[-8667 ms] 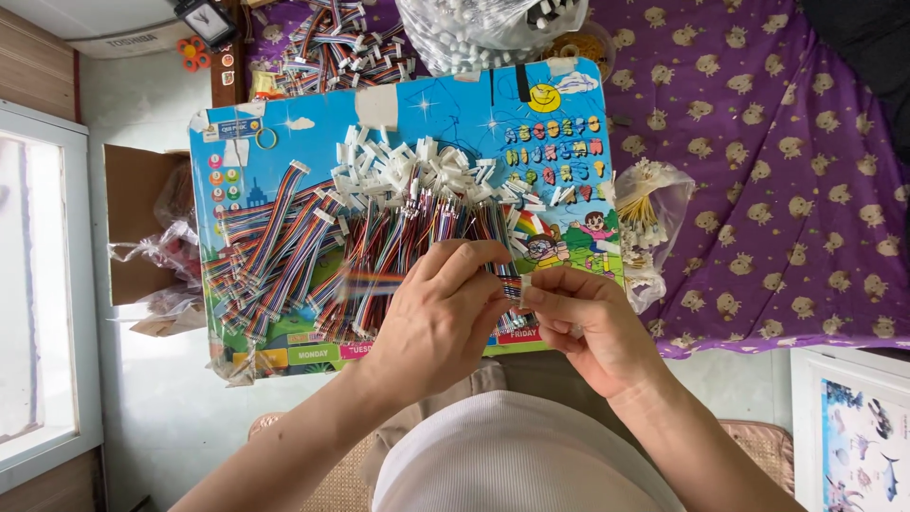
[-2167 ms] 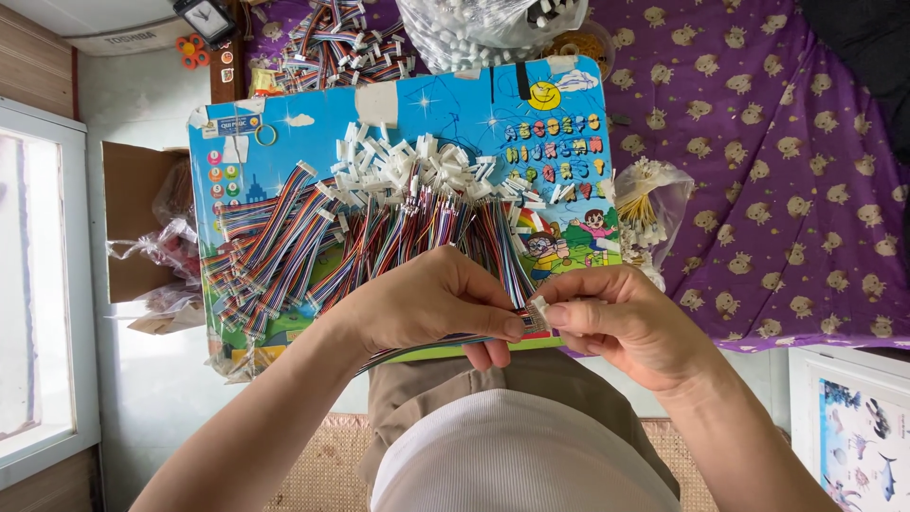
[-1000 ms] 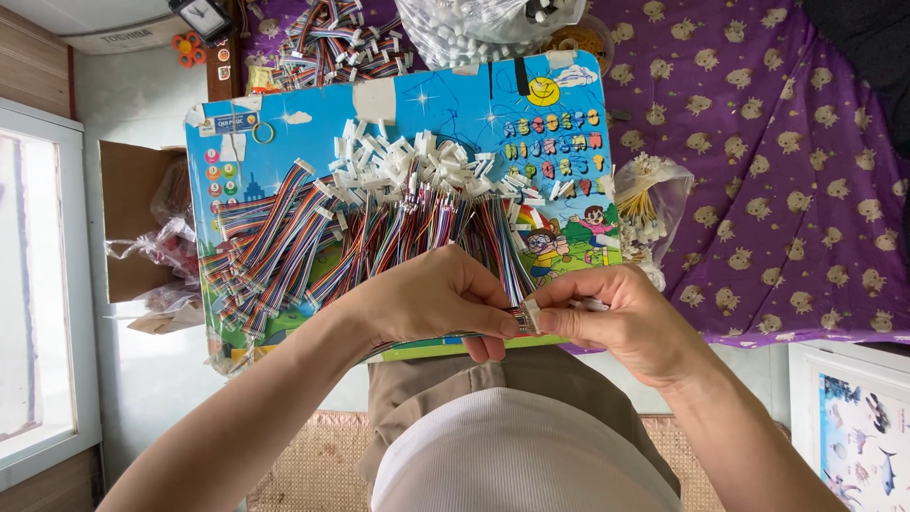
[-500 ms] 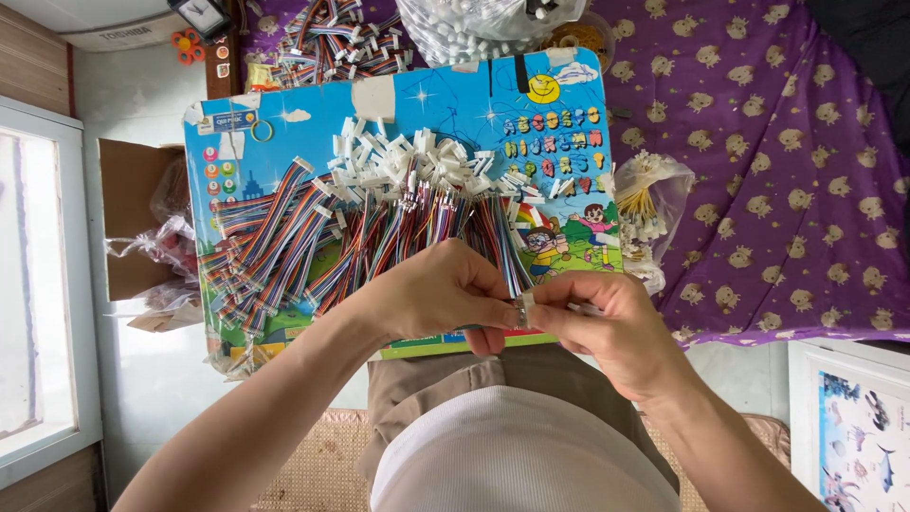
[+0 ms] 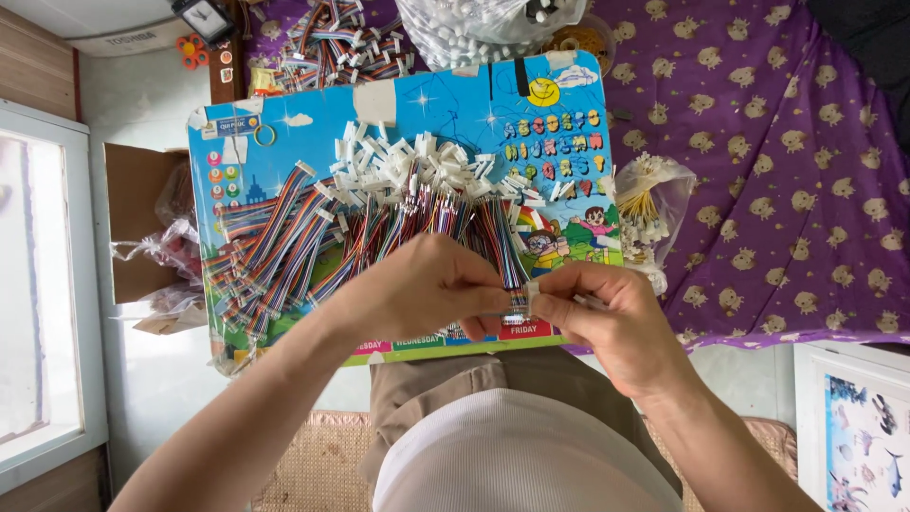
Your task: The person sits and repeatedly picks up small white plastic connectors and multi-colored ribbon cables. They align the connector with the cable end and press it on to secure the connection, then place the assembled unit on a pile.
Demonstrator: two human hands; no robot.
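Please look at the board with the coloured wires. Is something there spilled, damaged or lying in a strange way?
Nothing looks damaged or spilled. The ribbon wires lie fanned in rows on the picture board, white connectors upward. The left hand and right hand meet on one wire end near the board's lower edge. Only the board's white patch looks slightly odd.

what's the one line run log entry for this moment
left hand: pinches wire bundle | right hand: holds white connector | beneath: blue board

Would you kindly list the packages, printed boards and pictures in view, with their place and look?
Printed board: on the lap, blue, rectangular, cartoon pictures.
Clear bag: right of board, yellow-wired pieces inside.
Big clear bag: top, white pieces.
Cardboard box: left, brown, open.
Sea-creature picture: bottom right, white-framed.
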